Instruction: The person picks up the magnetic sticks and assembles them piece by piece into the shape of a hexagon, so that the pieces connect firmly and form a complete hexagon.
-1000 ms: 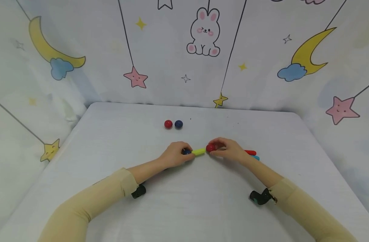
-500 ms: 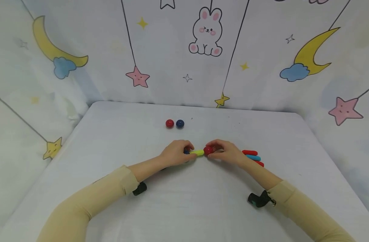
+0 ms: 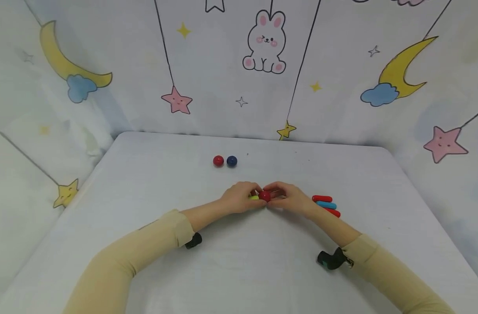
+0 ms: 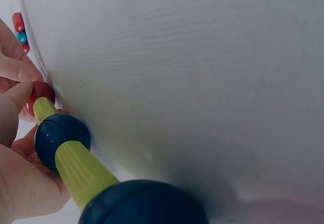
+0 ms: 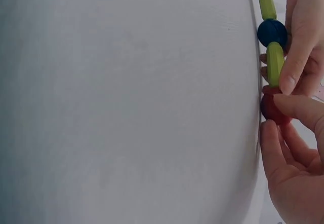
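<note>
In the middle: the red ball (image 3: 264, 196) is at one end of a row, touching the near stick (image 5: 275, 64), which is green. I cannot tell if the two are fixed together.
The row: from the near stick it goes on to the middle blue ball (image 5: 272, 33), then the next green stick (image 5: 267, 3), then the end blue ball (image 4: 144, 203).
Right hand (image 3: 293, 198): its thumb and fingers pinch the red ball.
Left hand (image 3: 238, 198): it holds the near stick, with its thumb tip close to where the stick meets the red ball.
Loose sticks: a top red stick (image 3: 322, 198), a light blue stick (image 3: 327, 204) and a low red stick (image 3: 333, 213) lie close together, right of the right hand.
Far balls: a far red ball (image 3: 218, 161) and a far blue ball (image 3: 232, 161) sit side by side on the white table (image 3: 223, 266).
Arms: both sleeves (image 3: 156, 240) are tan.
Back wall: the white cloth (image 3: 207, 65) shows a bunny (image 3: 264, 52), moons and stars.
</note>
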Tool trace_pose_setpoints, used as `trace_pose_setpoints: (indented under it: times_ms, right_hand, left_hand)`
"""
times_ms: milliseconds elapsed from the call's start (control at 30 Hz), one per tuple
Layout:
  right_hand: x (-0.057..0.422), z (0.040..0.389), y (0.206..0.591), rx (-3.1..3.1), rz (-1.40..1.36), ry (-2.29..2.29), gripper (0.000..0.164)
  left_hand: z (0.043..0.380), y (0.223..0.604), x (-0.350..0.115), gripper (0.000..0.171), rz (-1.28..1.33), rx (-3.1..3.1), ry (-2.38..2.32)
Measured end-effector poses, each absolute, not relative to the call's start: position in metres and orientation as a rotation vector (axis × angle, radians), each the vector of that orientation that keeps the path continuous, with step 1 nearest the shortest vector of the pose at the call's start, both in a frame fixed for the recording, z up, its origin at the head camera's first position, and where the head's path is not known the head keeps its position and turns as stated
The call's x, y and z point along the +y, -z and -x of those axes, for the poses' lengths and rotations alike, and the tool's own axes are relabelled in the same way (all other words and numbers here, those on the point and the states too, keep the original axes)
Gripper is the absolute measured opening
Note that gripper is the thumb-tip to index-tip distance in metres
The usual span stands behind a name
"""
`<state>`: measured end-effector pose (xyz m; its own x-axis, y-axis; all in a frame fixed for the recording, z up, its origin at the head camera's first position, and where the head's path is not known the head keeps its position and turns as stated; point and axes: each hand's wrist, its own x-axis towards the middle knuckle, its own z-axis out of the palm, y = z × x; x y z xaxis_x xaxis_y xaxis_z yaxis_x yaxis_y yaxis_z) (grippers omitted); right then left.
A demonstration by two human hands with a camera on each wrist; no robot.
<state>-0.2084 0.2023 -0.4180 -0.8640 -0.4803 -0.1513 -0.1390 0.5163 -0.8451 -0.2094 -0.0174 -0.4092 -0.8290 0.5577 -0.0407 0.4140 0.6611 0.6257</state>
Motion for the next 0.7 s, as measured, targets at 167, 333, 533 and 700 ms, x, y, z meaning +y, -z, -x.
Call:
trace_pose_setpoints:
  times_ms: [167,333,533,700]
  right_hand:
    - [0.222,0.208,0.406,2.518,0.55,1.19,0.032]
    - [0.271,0.207,0.387,2.703,0.543,1.021,0.025]
    - [0.322,0.201,0.377,2.748,0.449,0.799,0.025]
    - [0.328,0.204,0.385,2.728,0.407,0.756,0.026]
  left_hand:
    - [0.21,0.411,-0.019,0.034,-0.771,2.652,-0.929]
    - [0.209,0.412,-0.019,0.036,-0.768,2.646,-0.931]
    - [0.209,0.414,-0.019,0.037,-0.793,2.646,-0.931]
    - [0.21,0.415,-0.019,0.037,-0.801,2.648,-0.934]
